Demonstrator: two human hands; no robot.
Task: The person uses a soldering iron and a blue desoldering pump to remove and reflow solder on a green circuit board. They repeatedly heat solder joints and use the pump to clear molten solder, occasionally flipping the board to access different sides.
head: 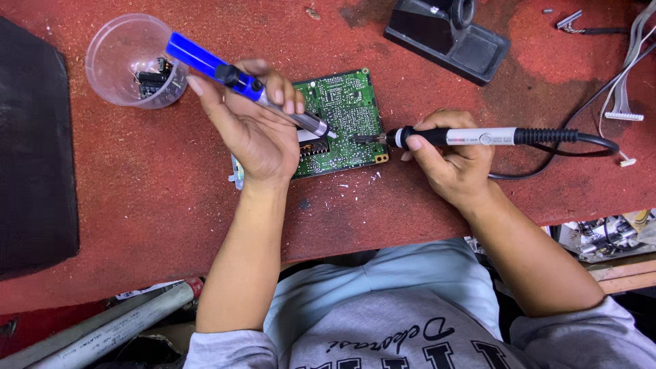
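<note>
Green circuit board [339, 123] on red mat [171, 198], left hand [256, 133] gripping blue desoldering pump [239, 82], right hand [454, 160] gripping soldering iron [478, 137]

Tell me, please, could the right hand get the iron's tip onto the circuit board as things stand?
Probably yes: the right hand holds the iron with its tip at the circuit board edge, nothing between. The left hand and its blue pump cover only the board's left part.
</note>
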